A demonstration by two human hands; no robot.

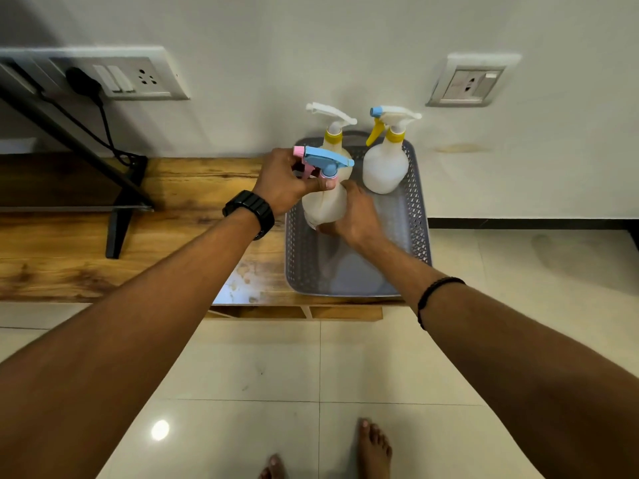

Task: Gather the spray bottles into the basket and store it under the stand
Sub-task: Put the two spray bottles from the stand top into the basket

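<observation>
A grey perforated basket (420, 216) sits on the right end of the wooden stand (193, 216). Two white spray bottles stand upright at its far end: one with a white trigger head (333, 129) on the left, one with a blue nozzle and yellow trigger (385, 164) on the right. A third white bottle with a blue and pink head (323, 205) is held over the basket's left side. My left hand (281, 179) grips its neck under the head. My right hand (356, 214) cups its lower body.
A black monitor leg (121, 216) stands on the stand's left part, with a cable running to a wall socket (114, 77). Another socket (472, 83) is on the wall at right. Open compartments (276, 312) show under the stand. My bare feet (373, 447) are on the tiled floor.
</observation>
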